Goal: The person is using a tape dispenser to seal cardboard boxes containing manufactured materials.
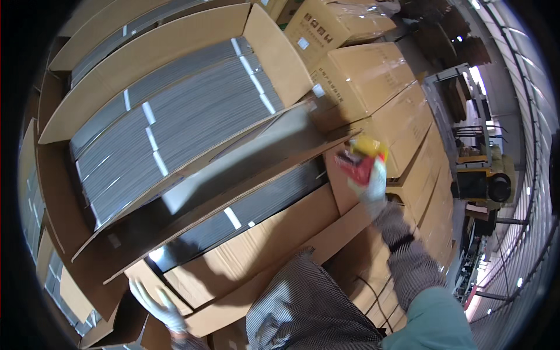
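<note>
In my gloved right hand [372, 188] is a red tape dispenser with a yellow roll [360, 163], smeared by motion. It is raised over the right end of an open carton [256, 239]. Flat grey sheets [268, 201] with white bands stand packed inside that carton, partly covered by its raised flap. My gloved left hand [156, 306] is at the carton's near left corner, beside a short end flap [157, 283]. Its fingers are spread and hold nothing; whether they touch the cardboard I cannot tell.
Behind stands another open carton [146, 76] filled with banded grey sheets. Closed, taped cartons [367, 70] are stacked along the right. More open cartons [55, 291] line the left. A dark cable [373, 291] hangs by my right side. Farther right is a metal rack [466, 122].
</note>
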`<state>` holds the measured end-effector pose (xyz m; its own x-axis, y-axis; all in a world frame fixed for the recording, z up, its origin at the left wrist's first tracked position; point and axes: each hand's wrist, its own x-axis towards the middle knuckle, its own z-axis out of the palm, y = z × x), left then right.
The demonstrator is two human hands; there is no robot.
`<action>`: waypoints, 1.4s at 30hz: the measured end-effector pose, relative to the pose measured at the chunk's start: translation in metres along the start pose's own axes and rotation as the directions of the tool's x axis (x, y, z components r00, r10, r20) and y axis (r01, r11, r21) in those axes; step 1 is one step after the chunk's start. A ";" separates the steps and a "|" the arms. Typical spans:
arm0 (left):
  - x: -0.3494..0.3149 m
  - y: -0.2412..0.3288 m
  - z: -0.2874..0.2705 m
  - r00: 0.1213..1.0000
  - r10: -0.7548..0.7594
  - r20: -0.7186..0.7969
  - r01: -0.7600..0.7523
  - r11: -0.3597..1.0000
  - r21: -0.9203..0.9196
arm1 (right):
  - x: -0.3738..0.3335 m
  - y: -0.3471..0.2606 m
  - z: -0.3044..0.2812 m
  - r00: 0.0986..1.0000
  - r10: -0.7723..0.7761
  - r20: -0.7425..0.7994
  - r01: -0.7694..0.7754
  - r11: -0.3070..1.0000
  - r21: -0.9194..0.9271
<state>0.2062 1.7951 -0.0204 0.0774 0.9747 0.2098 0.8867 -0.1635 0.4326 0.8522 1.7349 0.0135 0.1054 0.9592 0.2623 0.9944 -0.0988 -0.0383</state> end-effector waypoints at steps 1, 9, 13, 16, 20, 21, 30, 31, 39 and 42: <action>0.043 -0.006 -0.011 0.991 -0.073 0.108 0.089 0.985 -0.151 | 0.033 -0.004 0.012 0.975 -0.007 -0.224 0.006 1.000 -0.009; 0.135 -0.129 0.042 0.084 -0.170 0.982 0.260 0.955 0.143 | 0.127 0.027 0.109 0.702 -0.216 0.679 0.181 0.976 0.123; 0.072 -0.100 0.050 0.369 -0.304 0.878 -0.030 0.941 0.338 | 0.043 0.047 0.119 0.695 -0.225 0.683 0.199 0.973 0.118; 0.049 -0.055 0.070 0.388 -0.431 0.814 -0.118 0.853 0.508 | 0.001 0.034 0.121 0.725 -0.199 0.660 0.094 0.977 0.192; 0.050 -0.047 0.087 0.401 -0.355 0.845 -0.240 0.849 0.471 | 0.010 -0.064 0.132 0.552 -0.277 0.786 0.224 0.958 0.180; 0.052 -0.041 0.094 0.391 -0.257 0.884 -0.285 0.879 0.381 | 0.004 -0.077 0.127 0.499 -0.285 0.818 0.253 0.951 0.177; 0.025 0.087 0.234 0.760 0.331 0.560 -0.329 0.938 -0.107 | -0.036 -0.152 0.115 0.904 -0.333 0.268 0.124 0.804 0.581; 0.033 0.092 0.229 0.751 0.326 0.574 -0.322 0.940 -0.113 | -0.040 -0.178 0.107 0.953 -0.202 0.226 -0.010 0.724 0.690; 0.030 0.098 0.202 0.710 0.252 0.658 0.574 0.335 -0.747 | -0.070 -0.243 0.126 0.702 -0.126 0.701 -0.688 0.133 0.714; 0.050 0.112 0.185 0.409 0.448 0.795 0.885 0.017 -0.465 | -0.074 -0.242 0.126 0.681 -0.200 0.704 -0.684 0.170 0.710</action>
<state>0.3938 1.8536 -0.1235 0.7916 0.4466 -0.4170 -0.1287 0.7890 0.6007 0.6028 1.7214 -0.1182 -0.1347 0.8596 -0.4929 0.0888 -0.4850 -0.8700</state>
